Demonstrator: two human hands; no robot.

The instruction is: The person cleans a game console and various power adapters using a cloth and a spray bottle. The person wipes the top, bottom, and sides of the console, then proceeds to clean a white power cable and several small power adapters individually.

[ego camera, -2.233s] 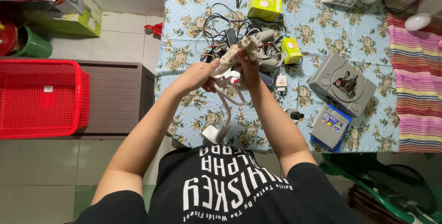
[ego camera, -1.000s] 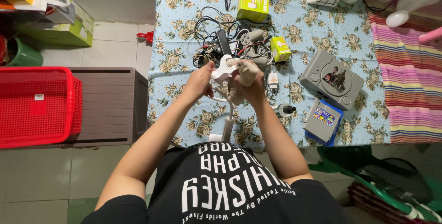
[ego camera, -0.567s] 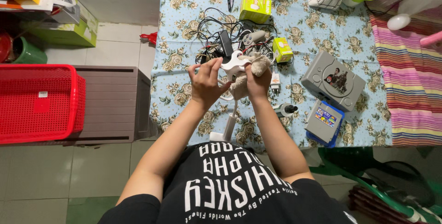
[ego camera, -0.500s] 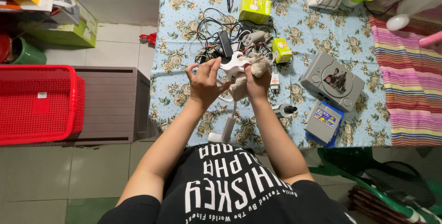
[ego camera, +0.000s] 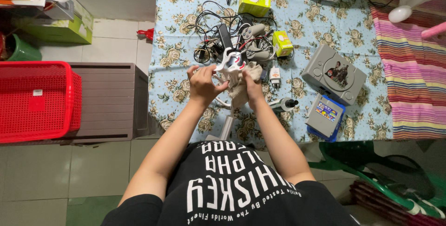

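Head view: left hand (ego camera: 202,84) pinches the white clamp holder (ego camera: 231,62) over the table (ego camera: 186,68), right hand (ego camera: 253,89) rubs it with a beige cloth (ego camera: 241,84); its dangling arm might snag those cables (ego camera: 218,21).

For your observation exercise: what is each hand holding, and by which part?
The left hand grips the white clip-like holder at its lower left side. The right hand holds a beige cloth bunched against the holder.
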